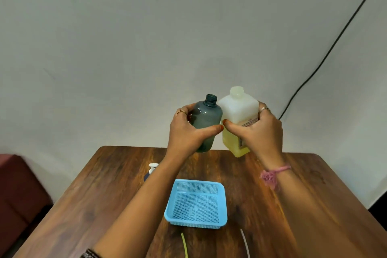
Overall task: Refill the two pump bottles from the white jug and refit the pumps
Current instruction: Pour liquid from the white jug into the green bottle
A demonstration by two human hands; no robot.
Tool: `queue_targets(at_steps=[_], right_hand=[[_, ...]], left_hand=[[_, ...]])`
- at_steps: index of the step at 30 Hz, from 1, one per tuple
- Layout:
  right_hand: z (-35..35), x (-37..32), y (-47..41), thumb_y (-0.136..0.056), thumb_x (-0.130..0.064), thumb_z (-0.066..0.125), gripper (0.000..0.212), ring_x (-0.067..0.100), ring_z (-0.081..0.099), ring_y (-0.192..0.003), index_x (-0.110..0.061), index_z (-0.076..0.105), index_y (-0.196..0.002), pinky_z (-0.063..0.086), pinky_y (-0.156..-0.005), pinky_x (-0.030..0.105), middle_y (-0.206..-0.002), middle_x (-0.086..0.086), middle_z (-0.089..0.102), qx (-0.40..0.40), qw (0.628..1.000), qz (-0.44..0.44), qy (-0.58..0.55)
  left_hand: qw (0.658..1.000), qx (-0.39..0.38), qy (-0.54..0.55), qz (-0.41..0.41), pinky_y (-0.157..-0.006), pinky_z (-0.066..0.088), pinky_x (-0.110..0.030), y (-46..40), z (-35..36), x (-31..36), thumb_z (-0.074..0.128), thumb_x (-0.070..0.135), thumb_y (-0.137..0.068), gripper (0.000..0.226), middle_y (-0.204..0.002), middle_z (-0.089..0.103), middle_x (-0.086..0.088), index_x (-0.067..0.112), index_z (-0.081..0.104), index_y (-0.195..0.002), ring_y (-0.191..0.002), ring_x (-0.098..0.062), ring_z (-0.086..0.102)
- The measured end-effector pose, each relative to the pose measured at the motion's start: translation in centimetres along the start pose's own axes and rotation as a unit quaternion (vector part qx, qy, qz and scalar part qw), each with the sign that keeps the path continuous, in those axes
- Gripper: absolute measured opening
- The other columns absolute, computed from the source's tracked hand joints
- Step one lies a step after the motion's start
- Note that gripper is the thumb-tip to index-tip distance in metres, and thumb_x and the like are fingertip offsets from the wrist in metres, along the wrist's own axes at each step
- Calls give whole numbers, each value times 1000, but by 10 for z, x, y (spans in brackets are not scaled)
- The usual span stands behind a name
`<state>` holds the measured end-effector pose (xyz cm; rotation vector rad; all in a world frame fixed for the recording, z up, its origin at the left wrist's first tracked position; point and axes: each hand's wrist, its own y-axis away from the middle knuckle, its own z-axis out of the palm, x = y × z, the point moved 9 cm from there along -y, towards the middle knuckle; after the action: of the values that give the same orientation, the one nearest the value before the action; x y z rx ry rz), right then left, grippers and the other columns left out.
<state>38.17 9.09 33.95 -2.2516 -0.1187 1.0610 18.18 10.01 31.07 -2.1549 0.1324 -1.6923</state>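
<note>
My left hand (189,132) grips a dark grey translucent pump bottle (207,117), held upright in the air above the far edge of the table, its threaded neck uncapped. Right beside it my right hand (256,132) grips the white jug (238,109), also uncapped and upright, with yellow liquid filling its lower part. Bottle and jug nearly touch. A white pump head (152,167) on a dark bottle peeks out behind my left forearm; most of it is hidden.
A light blue perforated plastic basket (222,201) stands in the middle of the wooden table (104,195). Two thin tubes, one yellow (184,245) and one white (245,243), lie near the front edge. A black cable (335,44) runs along the wall at right.
</note>
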Motion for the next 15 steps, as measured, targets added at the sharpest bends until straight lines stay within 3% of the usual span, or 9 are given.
queue_targets(at_steps=[5, 15], right_hand=[[-12, -23, -23, -63, -46, 83, 77, 12, 53, -82, -20, 52, -129, 29, -56, 4, -109, 1, 65, -26, 997, -51, 44], [-22, -48, -40, -64, -41, 83, 78, 16, 54, -79, -25, 48, -132, 39, -59, 16, -106, 2, 65, -41, 978, -145, 141]], left_hand=[[1000, -8, -6, -1, -64, 43, -4, -3, 1, 11, 88, 30, -62, 82, -121, 52, 8, 23, 45, -132, -104, -9, 53], [1000, 6, 13, 0, -61, 44, -6, -5, 2, 19, 89, 33, -59, 78, -117, 52, 10, 28, 46, -125, -92, 0, 53]])
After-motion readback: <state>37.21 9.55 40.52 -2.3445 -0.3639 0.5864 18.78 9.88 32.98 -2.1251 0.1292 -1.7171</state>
